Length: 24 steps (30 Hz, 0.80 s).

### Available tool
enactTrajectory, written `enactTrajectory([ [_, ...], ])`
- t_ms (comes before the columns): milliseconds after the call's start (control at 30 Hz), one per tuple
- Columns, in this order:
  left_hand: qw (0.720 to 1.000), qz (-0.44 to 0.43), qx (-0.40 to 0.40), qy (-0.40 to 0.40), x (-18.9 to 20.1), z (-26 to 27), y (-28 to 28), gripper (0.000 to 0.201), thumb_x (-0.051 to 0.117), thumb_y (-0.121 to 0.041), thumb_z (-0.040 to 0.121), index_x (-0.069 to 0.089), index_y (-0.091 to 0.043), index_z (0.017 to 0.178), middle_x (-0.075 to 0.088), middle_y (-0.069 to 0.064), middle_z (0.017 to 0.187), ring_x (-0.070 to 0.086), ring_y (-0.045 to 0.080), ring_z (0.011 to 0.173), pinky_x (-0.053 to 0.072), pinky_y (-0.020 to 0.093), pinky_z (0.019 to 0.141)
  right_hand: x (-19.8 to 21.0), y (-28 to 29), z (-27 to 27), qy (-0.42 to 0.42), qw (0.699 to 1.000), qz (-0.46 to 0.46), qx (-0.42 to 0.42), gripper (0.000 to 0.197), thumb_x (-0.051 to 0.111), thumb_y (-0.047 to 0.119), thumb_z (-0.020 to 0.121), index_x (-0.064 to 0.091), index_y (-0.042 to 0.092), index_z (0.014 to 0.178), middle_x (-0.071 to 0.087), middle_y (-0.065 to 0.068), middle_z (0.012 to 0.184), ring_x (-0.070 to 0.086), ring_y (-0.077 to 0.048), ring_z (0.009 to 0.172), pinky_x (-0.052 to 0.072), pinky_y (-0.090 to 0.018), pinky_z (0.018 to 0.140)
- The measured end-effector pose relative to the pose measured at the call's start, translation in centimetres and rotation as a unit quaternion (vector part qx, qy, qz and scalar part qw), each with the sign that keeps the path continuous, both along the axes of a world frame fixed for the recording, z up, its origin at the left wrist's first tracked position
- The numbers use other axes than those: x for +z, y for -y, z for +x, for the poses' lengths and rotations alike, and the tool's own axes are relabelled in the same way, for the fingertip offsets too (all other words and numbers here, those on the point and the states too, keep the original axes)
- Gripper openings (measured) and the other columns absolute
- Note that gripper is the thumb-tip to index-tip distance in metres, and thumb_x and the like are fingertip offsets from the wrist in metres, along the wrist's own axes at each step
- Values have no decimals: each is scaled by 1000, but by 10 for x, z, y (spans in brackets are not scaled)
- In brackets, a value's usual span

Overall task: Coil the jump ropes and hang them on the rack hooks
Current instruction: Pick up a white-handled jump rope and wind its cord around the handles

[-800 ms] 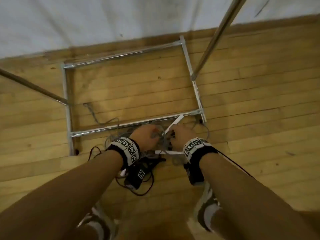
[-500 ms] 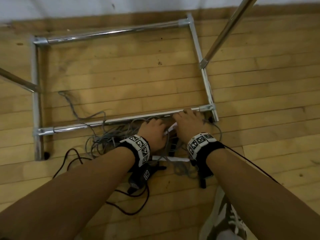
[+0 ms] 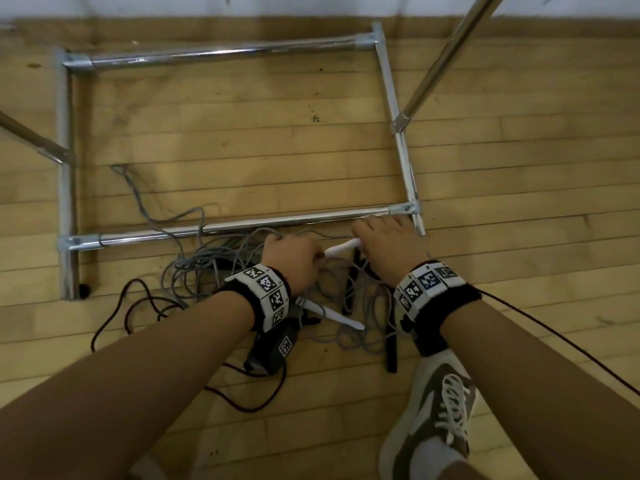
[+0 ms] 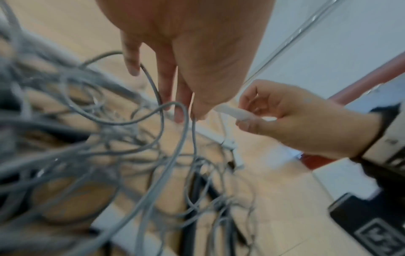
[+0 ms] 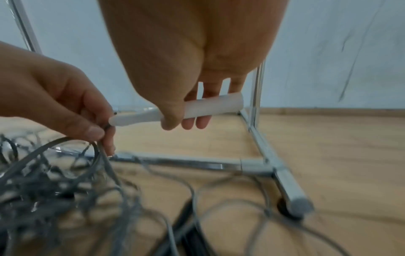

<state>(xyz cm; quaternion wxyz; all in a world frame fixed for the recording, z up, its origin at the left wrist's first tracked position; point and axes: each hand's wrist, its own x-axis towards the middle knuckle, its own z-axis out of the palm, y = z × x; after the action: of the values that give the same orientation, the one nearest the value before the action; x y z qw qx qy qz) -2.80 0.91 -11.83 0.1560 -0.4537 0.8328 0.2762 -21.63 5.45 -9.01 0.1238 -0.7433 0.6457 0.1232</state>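
A tangle of grey jump ropes (image 3: 221,268) lies on the wood floor in front of the rack's front base bar (image 3: 242,225). My right hand (image 3: 384,244) grips a white rope handle (image 5: 210,105) near its butt end, thumb over it. My left hand (image 3: 294,256) pinches the grey rope (image 5: 103,149) just where it leaves the handle's tip, with loops hanging below the fingers (image 4: 175,110). A second white handle (image 3: 329,313) lies on the floor between my wrists. Black handles (image 3: 391,355) lie in the pile by my right wrist.
The chrome rack base frame (image 3: 65,174) forms a rectangle on the floor, with an upright pole (image 3: 436,60) rising at the right and another (image 3: 31,138) at the left. A thin black cable (image 3: 138,299) loops left of the pile. My shoe (image 3: 436,410) stands at lower right.
Both hands have moved forward and down toward the rack's front bar. The white handle, first tilted up, now lies lower between the hands.
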Motion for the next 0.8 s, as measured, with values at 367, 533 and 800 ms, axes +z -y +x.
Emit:
enactTrajectory([
  [367, 912, 16, 190, -364, 183, 59, 11, 19, 45, -21, 103, 49, -31, 87, 69, -4, 75, 60, -1, 59, 44, 16, 56, 165, 19, 35, 208, 973, -98, -40, 26, 50, 30, 99, 55, 24, 123, 59, 1, 114, 56, -22, 90, 33, -30, 65],
  [533, 880, 45, 207, -424, 256, 84, 3, 23, 45, -13, 104, 52, -22, 84, 66, 4, 83, 65, 25, 86, 50, 41, 88, 243, 12, 71, 269, 950, -154, -34, 22, 45, 28, 102, 53, 18, 119, 49, 7, 95, 45, -14, 77, 30, -29, 66],
  [800, 910, 65, 167, -374, 322, 120, -17, 28, 39, -16, 107, 64, -7, 97, 73, 12, 104, 68, 17, 98, 48, 15, 87, 355, 10, 122, 381, 885, -262, -55, 18, 46, 26, 101, 56, 19, 114, 53, 13, 79, 49, -4, 67, 35, -25, 61],
])
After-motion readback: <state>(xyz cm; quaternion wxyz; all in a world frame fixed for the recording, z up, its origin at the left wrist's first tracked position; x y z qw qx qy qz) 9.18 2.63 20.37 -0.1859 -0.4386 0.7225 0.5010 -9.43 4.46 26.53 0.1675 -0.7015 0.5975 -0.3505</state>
